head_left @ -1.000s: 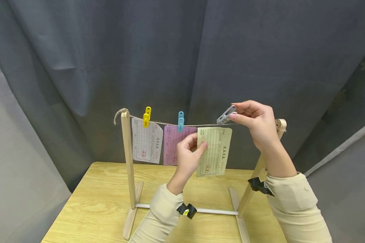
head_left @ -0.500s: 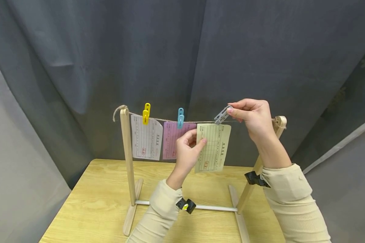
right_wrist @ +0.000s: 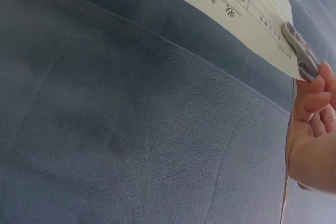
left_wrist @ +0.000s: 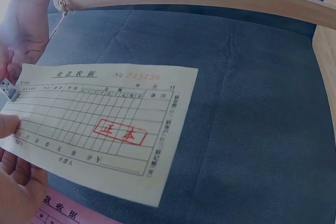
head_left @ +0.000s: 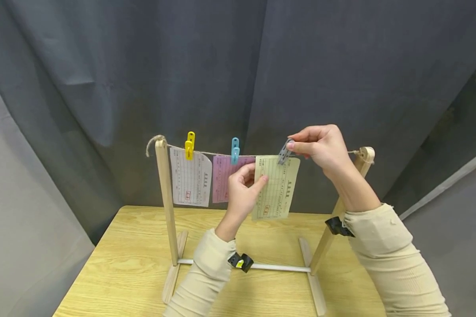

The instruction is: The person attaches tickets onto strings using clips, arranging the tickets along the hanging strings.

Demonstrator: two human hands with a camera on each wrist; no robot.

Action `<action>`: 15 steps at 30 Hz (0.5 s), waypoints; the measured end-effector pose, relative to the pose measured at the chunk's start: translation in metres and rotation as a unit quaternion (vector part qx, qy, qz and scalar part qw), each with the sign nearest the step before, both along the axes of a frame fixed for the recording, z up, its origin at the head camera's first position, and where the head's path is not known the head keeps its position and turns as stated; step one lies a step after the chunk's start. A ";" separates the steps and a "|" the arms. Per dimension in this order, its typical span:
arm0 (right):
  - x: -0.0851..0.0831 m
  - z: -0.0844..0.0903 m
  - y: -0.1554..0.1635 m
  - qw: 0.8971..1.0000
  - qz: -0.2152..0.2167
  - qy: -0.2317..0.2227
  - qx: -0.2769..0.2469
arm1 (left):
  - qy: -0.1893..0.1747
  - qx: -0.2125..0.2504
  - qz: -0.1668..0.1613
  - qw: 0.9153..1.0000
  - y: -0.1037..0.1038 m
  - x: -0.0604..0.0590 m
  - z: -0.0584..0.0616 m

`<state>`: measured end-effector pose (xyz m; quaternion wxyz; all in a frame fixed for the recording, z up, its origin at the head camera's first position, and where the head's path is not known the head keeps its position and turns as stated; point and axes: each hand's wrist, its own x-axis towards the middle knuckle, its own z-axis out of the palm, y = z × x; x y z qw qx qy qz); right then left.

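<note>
My left hand [head_left: 242,191] pinches the left edge of a pale yellow receipt slip [head_left: 277,189], thumb in front and fingers behind. The slip hangs at the twine [head_left: 222,154], its top edge right at the line. In my right hand [head_left: 319,145] a grey clothespin [head_left: 285,152] is pinched by its handles, tilted, with its lower end over the slip's top edge. The right wrist view shows the grey clothespin [right_wrist: 300,48] lying across that edge beside the twine [right_wrist: 287,166]. Printed lines and a red stamp [left_wrist: 120,131] show on the slip in the left wrist view.
A yellow clothespin [head_left: 189,146] holds a white slip [head_left: 190,180] on the line; a blue clothespin [head_left: 235,151] holds a pink slip [head_left: 222,180], partly behind my left hand. Wooden posts [head_left: 167,207] carry the twine above a wooden table [head_left: 123,246]. A grey curtain [head_left: 103,88] hangs behind.
My right hand has moved left and slightly down with the grey clothespin, whose lower end now overlaps the yellow slip's top edge. My left hand keeps its pinch on the slip.
</note>
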<state>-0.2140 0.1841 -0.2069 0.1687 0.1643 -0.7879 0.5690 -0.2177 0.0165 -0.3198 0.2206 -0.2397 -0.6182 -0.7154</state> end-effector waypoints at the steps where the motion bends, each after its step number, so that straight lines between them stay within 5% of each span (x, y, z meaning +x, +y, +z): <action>1: 0.000 0.000 0.000 1.000 0.000 -0.003 0.004 | -0.002 -0.001 0.000 1.000 0.000 0.000 0.001; 9: 0.004 -0.001 -0.002 0.997 -0.023 -0.031 0.060 | -0.017 -0.011 0.005 1.000 -0.004 0.020 0.020; 15: 0.008 -0.001 -0.002 0.995 -0.028 -0.036 0.092 | -0.011 -0.005 0.008 1.000 -0.002 0.012 0.011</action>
